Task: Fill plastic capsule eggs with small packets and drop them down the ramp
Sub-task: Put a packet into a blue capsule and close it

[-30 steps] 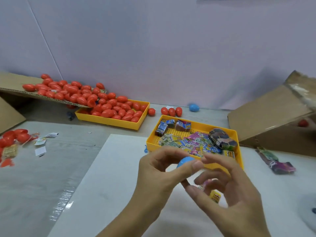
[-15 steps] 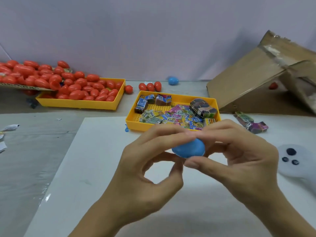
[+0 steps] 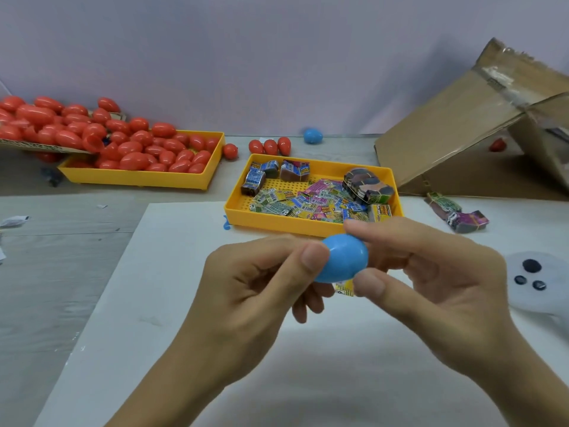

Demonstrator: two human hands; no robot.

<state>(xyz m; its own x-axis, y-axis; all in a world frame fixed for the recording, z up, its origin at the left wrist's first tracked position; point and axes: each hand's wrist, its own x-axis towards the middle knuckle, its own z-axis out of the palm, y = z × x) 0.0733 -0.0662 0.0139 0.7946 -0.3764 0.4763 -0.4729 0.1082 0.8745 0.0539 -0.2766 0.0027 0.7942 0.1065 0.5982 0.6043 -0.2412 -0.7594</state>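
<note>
A blue capsule egg (image 3: 343,258) is held over the white board, pinched from both sides. My left hand (image 3: 258,291) grips its left end with thumb and fingers; my right hand (image 3: 437,282) pinches its right end between thumb and forefinger. A small yellow packet (image 3: 345,288) shows just below the egg, behind my fingers. Beyond my hands stands a yellow tray (image 3: 308,224) of colourful small packets. The cardboard ramp (image 3: 455,127) slopes up at the right.
A second yellow tray (image 3: 138,178) heaped with red eggs stands at the back left, under a cardboard chute. Three red eggs (image 3: 270,146) and a blue egg (image 3: 312,135) lie by the wall. Packet bundles (image 3: 455,212) and a white controller (image 3: 535,278) lie to the right.
The egg, half hidden by my fingers earlier, is now closed and plainly visible between both hands. The view has shifted right and down, so the ramp shows more.
</note>
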